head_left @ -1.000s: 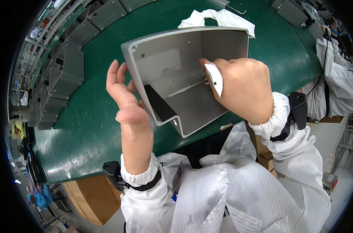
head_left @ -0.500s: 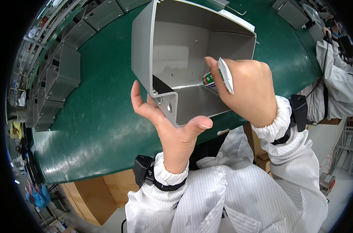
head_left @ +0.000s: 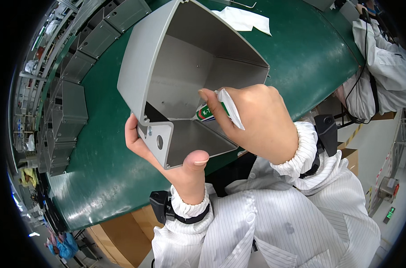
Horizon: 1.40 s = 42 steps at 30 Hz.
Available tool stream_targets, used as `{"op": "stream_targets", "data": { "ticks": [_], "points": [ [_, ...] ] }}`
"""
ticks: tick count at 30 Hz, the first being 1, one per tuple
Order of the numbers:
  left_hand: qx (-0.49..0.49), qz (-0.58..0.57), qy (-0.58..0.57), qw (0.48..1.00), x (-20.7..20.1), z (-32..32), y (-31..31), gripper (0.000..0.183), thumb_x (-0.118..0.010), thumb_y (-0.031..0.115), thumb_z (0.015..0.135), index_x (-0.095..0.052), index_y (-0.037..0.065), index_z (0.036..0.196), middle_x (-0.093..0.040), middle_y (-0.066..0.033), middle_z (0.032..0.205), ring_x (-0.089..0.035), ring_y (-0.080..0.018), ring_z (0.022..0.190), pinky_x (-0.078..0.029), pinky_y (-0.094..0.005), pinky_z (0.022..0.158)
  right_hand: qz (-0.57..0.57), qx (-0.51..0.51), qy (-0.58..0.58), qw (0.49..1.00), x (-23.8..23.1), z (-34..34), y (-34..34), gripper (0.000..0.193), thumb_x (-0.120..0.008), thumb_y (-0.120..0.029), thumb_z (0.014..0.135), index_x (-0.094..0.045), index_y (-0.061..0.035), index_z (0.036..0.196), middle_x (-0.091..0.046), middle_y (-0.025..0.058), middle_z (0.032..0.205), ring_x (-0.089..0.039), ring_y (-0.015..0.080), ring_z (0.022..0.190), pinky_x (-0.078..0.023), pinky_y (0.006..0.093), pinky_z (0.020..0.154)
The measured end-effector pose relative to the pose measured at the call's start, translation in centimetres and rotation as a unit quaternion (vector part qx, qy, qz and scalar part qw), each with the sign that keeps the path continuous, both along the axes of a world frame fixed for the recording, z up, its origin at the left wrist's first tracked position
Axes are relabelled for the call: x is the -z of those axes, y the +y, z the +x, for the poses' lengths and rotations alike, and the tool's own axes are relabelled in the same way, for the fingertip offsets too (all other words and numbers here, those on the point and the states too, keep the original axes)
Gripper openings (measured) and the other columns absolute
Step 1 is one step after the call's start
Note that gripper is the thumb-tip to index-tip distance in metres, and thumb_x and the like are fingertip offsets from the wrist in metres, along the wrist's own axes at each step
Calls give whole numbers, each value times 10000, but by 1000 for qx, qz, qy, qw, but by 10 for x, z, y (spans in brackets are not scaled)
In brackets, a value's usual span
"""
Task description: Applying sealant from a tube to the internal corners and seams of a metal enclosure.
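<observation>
A grey metal box (head_left: 138, 67), its open side toward me, is tilted above the green table (head_left: 105, 178). My left hand (head_left: 187, 178) holds its near left corner beside a bracket with round holes (head_left: 159, 142); the fingers go behind the metal, the thumb stands out in front. My right hand (head_left: 258, 120) reaches into the box, closed around a white and green squeeze tube (head_left: 205, 112). The tube's nozzle points down at an inner seam, where a thin pale bead (head_left: 180, 119) runs. The fingers beneath the tube are mostly hidden.
A white cloth (head_left: 245, 20) lies on the table behind the box. Several similar grey boxes (head_left: 69, 107) line the left side. Another person's white sleeve (head_left: 368, 67) shows at the right. Cardboard boxes (head_left: 116, 236) stand below the table's near edge.
The box has shifted left and nearer to me and tilted, both hands moving with it. The tube stays at the inner seam. More of the white cloth now shows.
</observation>
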<state>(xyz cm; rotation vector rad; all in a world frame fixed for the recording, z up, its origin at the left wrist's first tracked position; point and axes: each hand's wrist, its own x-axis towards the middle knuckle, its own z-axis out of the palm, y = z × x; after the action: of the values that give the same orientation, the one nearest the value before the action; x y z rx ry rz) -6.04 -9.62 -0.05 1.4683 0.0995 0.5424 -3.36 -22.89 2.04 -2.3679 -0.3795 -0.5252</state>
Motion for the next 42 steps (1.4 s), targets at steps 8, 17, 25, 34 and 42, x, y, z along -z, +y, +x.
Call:
{"op": "stream_targets", "data": {
  "ticks": [8,17,25,34,42],
  "points": [
    [-1,42,-7,999,3,-2,9,1257,-749,772,562,-185,47,1421,-364,-128,1306,-412,-256,1215,-391,-378,993,3,21,33,999,-1,-6,8,353,-632,-219,925,-613,-23,632,-556,150,516,-546,335,432,-406,365,389],
    [4,39,-14,999,2,-1,10,1222,-776,734,587,-192,52,1417,-379,-126,1281,-425,-247,1178,-390,-375,972,-13,40,24,999,-6,-11,12,312,-653,-237,900,-636,-43,656,-570,135,523,-562,319,438,-422,362,399],
    [113,31,-20,993,-6,8,7,1118,-801,682,618,-283,56,1387,-402,-116,1235,-450,-243,1149,-375,-383,984,-5,-66,-31,997,0,11,-2,228,-665,-207,867,-656,-22,734,-630,134,628,-607,316,509,-475,378,471],
    [136,-70,-53,987,-3,35,1,898,-628,635,799,-324,30,1389,-495,-126,1219,-538,-231,1064,-454,-353,906,37,-7,34,999,10,3,4,244,-663,-188,879,-648,-15,707,-599,144,561,-589,302,459,-450,359,423],
    [137,-190,-44,971,0,39,13,595,-480,526,920,-515,5,1207,-638,-147,1012,-631,-242,886,-517,-348,773,9,3,-46,999,4,-2,14,287,-671,-183,870,-595,-36,635,-560,121,509,-559,282,416,-431,349,391]
  ]
}}
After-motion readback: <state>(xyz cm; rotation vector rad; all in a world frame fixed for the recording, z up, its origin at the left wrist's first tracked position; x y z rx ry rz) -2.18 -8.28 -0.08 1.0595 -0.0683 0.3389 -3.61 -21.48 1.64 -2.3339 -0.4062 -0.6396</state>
